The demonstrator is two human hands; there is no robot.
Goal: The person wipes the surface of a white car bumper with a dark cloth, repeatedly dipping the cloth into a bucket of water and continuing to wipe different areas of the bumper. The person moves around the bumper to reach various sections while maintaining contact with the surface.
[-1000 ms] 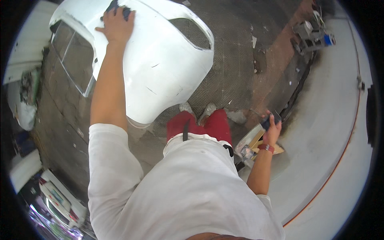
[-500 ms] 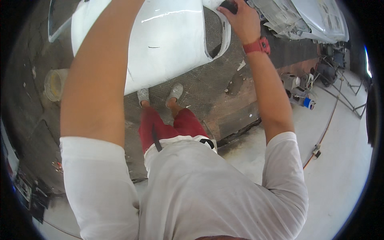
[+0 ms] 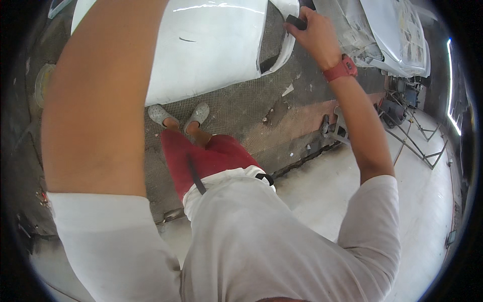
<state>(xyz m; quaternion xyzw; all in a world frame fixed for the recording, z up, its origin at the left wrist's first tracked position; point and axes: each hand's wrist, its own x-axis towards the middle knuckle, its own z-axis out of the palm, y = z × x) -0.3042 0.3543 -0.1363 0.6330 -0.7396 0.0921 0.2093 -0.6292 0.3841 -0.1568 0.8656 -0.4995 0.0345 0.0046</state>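
A glossy white car body panel [image 3: 211,50] fills the upper middle, with a short dark mark on its surface. At its right end a curved frame surrounds a large opening, through which the mesh-patterned floor shows. My right hand [image 3: 318,36], with a red watch on the wrist, is closed round a small black block [image 3: 296,22] beside that frame. Whether the block touches the frame I cannot tell. My left forearm reaches up across the panel's left part and leaves the picture at the top, so my left hand is out of sight.
At the upper right stands another white car part [image 3: 387,30], partly covered with masking sheet. Metal stands [image 3: 422,151] are on the pale floor at the right. A translucent bucket [image 3: 44,85] shows partly behind my left arm. My feet are close to the panel's near edge.
My view has shifted, so the panel and my feet appear further left. My right hand still holds the black block, which now shows more fully beside the frame.
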